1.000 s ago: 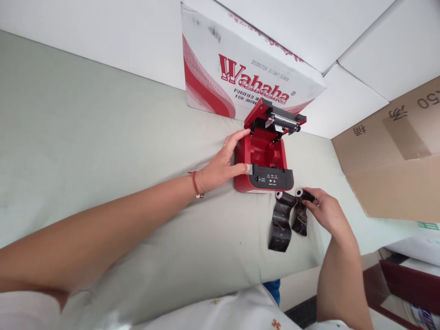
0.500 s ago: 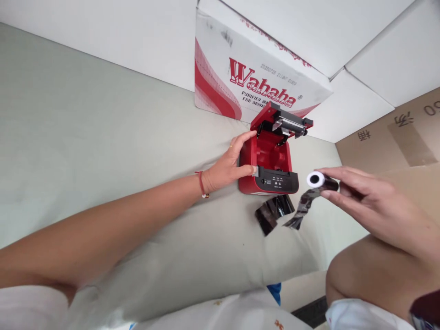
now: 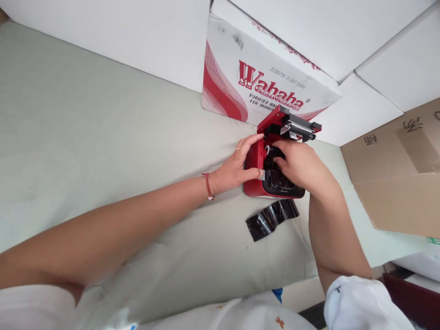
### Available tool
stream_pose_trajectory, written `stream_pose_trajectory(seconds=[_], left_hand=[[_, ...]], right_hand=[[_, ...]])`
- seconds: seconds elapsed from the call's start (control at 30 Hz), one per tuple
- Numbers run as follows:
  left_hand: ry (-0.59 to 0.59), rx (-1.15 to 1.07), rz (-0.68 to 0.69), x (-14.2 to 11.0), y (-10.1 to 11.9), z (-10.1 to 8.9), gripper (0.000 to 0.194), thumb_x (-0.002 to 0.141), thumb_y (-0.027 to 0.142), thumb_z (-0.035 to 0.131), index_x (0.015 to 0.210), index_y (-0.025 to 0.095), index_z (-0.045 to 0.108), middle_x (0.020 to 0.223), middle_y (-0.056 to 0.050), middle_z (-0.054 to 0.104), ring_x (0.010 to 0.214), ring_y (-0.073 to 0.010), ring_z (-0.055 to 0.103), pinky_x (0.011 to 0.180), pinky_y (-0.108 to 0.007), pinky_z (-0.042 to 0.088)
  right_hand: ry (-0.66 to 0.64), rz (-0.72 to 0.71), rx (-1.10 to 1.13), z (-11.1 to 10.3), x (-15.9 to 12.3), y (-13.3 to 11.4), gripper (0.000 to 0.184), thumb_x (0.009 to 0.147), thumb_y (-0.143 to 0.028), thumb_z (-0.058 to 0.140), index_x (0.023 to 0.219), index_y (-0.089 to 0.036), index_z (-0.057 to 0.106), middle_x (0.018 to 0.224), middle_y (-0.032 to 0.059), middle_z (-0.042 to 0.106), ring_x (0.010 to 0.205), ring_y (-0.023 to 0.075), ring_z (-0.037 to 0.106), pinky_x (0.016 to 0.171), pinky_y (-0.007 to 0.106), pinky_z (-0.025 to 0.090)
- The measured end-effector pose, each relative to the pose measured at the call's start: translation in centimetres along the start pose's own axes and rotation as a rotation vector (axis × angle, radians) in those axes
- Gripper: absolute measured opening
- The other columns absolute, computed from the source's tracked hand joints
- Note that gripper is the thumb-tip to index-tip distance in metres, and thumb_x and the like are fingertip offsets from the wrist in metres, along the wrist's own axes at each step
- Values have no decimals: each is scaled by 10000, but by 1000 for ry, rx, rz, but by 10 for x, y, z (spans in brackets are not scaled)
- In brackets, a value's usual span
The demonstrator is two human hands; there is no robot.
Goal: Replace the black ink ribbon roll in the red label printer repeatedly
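A small red printer with a black front panel stands on the pale cloth, its lid raised. My left hand grips the printer's left side, thumb on the front corner and fingers on the rear edge. My right hand reaches into the open bay and is closed on a black ribbon roll with a white core, only partly visible. A loose strip of glossy black ribbon lies on the cloth just in front of the printer.
A white and red Wahaha carton stands against the wall right behind the printer. A brown cardboard box sits to the right. The pale green cloth spreads wide to the left. The table edge runs close to my body.
My right hand carried the ribbon roll from in front of the printer, up, then down into the open bay. One ribbon strip stayed on the cloth. The left hand kept its hold.
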State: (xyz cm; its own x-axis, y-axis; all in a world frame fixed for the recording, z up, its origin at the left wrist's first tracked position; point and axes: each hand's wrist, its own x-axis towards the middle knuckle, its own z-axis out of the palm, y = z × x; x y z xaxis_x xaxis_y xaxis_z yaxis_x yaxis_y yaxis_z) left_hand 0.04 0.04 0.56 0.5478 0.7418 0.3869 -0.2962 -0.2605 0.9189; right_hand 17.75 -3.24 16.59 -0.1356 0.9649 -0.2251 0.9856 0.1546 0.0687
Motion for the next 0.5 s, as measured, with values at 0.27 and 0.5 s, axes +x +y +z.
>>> stream_pose_trajectory(seconds=[0.27,0.5], left_hand=[[5,1,-9,-1,2,0,948,899,407,827,1721,330,361,1794,-112,338,1689,-398,333,1453,-627,233],[-2,108,77,-2,-4,-2,880,973,505,771,1731,345,352,1808,-108,341,1703,-383,326,1453,-625,258]], right_hand=[[173,-110,234,13,-11,11,442,1035,-206,637,1468,-164,716,1463,166,776,1294,353,768,1109,515,615],[401,-449,352,39,-95,20,461,1081,-160,667,1524,-284,681,1520,110,761,1426,270,720,1222,503,600]])
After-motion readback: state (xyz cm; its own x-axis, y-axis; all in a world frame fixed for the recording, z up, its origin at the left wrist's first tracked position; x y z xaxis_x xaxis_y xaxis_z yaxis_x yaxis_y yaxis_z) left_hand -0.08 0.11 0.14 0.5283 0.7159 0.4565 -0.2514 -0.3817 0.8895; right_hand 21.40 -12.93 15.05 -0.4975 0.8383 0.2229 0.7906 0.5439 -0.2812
